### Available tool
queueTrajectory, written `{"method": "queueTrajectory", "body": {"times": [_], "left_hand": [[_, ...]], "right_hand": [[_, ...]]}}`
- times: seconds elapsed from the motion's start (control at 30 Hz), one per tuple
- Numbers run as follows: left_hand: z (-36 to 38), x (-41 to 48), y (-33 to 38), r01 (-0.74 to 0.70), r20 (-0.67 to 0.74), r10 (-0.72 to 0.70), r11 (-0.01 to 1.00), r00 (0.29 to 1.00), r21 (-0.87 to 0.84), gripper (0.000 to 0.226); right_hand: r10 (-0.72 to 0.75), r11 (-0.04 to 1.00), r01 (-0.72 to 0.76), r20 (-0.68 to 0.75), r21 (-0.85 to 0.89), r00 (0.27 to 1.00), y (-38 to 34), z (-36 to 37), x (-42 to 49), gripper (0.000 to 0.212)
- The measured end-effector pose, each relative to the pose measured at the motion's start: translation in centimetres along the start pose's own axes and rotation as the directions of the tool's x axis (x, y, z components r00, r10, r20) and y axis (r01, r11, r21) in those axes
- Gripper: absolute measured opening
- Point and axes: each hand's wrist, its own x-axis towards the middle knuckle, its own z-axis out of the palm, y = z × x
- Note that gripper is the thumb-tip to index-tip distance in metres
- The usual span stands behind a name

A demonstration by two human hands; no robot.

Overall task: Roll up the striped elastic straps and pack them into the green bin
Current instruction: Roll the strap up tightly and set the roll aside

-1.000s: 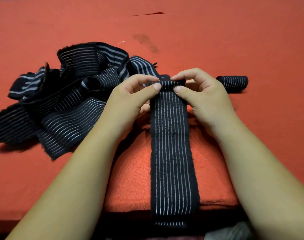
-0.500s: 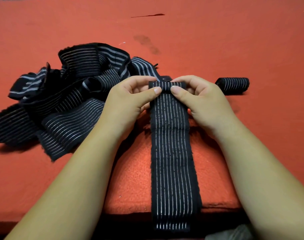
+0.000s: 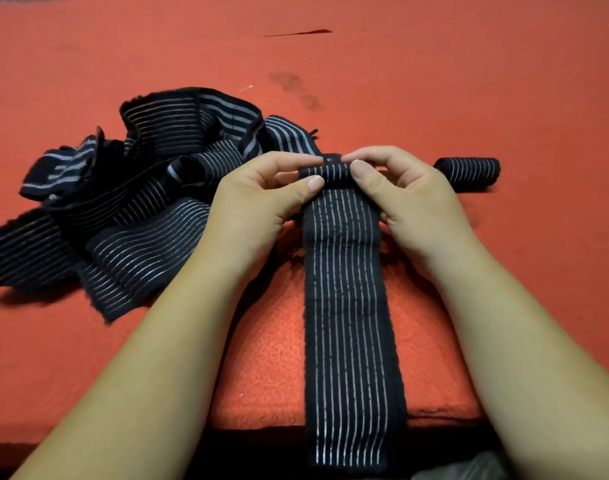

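Observation:
A black elastic strap with thin white stripes (image 3: 348,306) lies lengthwise toward me on the red table, its near end hanging over the front edge. Its far end is curled into a small roll (image 3: 334,173). My left hand (image 3: 261,202) pinches the roll's left side between thumb and fingers. My right hand (image 3: 403,199) pinches its right side the same way. A finished rolled strap (image 3: 469,173) lies just right of my right hand. A heap of loose striped straps (image 3: 129,202) sits to the left. No green bin is in view.
The red felt table (image 3: 434,81) stretches far back, with a dark stain (image 3: 296,90) and a dark slit (image 3: 299,32) behind the straps. The table's front edge (image 3: 261,424) runs under my forearms. A grey object (image 3: 469,469) shows at the bottom right.
The rolled end has grown slightly thicker and shifted a little toward me as both hands turn it over. The strap's hanging end has drawn up slightly.

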Motion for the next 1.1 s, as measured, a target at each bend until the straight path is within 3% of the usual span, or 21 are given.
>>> {"method": "queueTrajectory", "body": {"times": [0.13,0.37,0.7,0.9,1.1], "left_hand": [[0.19,0.38,-0.19,0.063,0.008,-0.063,0.995,0.998,-0.073,0.022],[-0.17,0.30,-0.13,0.022,-0.042,-0.022,1.000,0.999,-0.006,0.021],[0.16,0.29,-0.27,0.021,-0.016,-0.022,1.000,1.000,-0.017,0.019],[-0.02,0.21,0.11,-0.038,-0.007,0.037,0.999,0.999,-0.034,0.017],[0.27,0.28,0.16,0.043,0.004,-0.043,0.996,0.999,-0.084,0.021]], "right_hand": [[-0.016,0.999,0.016,0.007,0.051,1.000,0.29,-0.23,0.13,0.014],[-0.004,0.995,0.004,0.001,0.101,1.000,0.59,-0.09,0.36,0.023],[-0.088,0.994,0.085,-0.045,-0.063,0.995,0.94,-0.36,0.52,0.020],[0.030,0.999,-0.029,-0.063,0.015,0.998,0.69,0.17,0.53,0.017],[0.006,0.999,-0.004,-0.058,0.040,0.998,0.81,-0.22,0.61,0.017]]}}
